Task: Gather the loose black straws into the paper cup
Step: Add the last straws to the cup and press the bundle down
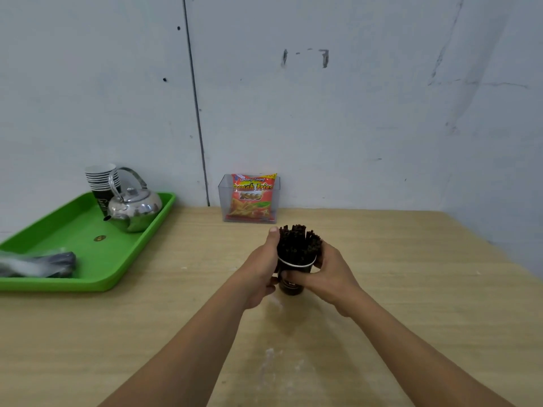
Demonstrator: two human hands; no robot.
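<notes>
Left hand [259, 270], right hand [330, 274] clasp paper cup [290, 287] of straws [296, 245]; packet [252, 198] reads "French Fries".

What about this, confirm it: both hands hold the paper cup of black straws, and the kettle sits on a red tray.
Wrong colour: the head view shows a green tray, not red. The kettle sits on it, and left hand and right hand hold the paper cup of black straws.
</notes>
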